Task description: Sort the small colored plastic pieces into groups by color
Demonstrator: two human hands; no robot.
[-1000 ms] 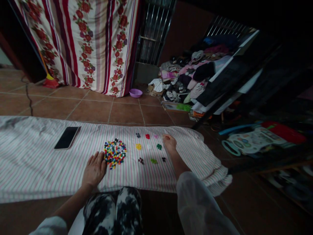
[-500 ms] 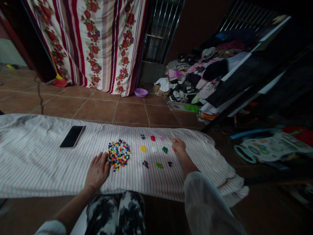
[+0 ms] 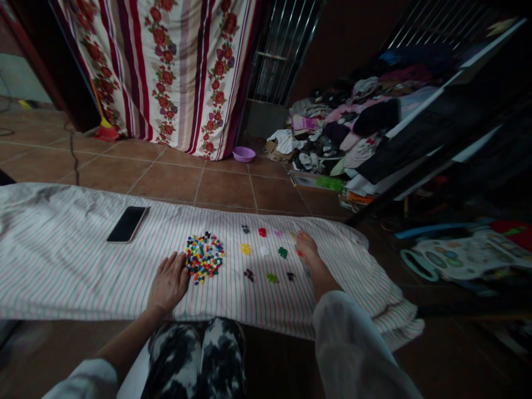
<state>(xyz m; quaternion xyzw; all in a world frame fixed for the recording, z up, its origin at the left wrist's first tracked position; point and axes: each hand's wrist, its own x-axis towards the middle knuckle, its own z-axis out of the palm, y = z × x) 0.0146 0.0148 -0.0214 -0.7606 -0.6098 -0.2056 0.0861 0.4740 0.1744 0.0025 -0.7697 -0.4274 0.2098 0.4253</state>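
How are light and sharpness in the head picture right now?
Head view: dim overall, very dark toward the right; white pieces blend into the pale striped cloth; fine detail looks soft, so whatever the right hand may hold is unreadable.

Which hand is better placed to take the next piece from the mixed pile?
Likely the left hand: it lies flat right at the near-left edge of the mixed pile. The right hand is farther off, beyond the dark green group.

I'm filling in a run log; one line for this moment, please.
left hand: flat beside multicoloured pieces | right hand: at beige pieces | phone: on striped cloth
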